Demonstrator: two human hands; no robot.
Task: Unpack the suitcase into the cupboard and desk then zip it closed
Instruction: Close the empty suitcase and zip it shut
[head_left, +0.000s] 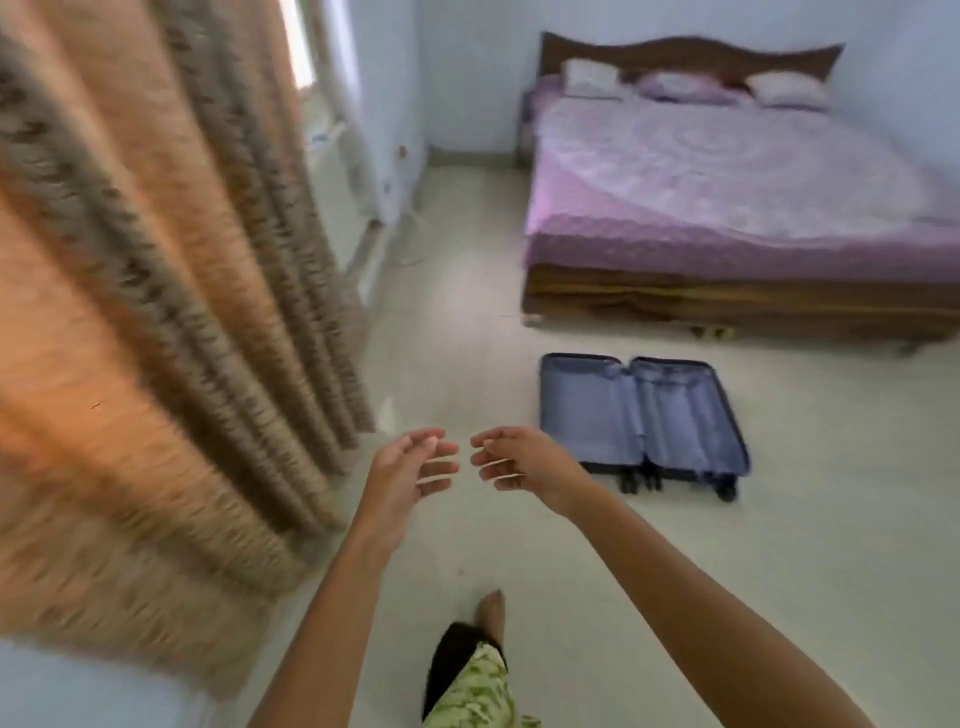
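A pale tiled floor (597, 545) carried everything in the room. The largest thing on it was a wooden bed (727, 296) against the far wall, toward the floor's far right corner, covered by a purple patterned sheet (727, 171) with three pillows (592, 77) in a row under the curved headboard (691, 49). Along the floor's left edge hung a tall orange-and-brown curtain (145, 312), blurred by motion, its folds filling the left side of the view.

The suitcase (639, 415) lay flat on the floor just in front of the bed's near side, well apart from the curtain. It was splayed fully open, both halves showing a blue-grey lining with nothing visible inside them, and its small black wheels (639, 483) pointed toward the person.

Both bare arms reached forward over the floor. The left hand (410, 467) and the right hand (519, 460) hung in the air side by side, fingertips turned toward each other with a narrow gap between them, fingers loosely spread and gripping nothing. The right hand was close to the suitcase's near left corner in the view, though not touching it.

Near the floor's front edge a bare foot (493, 608) stepped forward, below a leg in green patterned cloth (478, 691).
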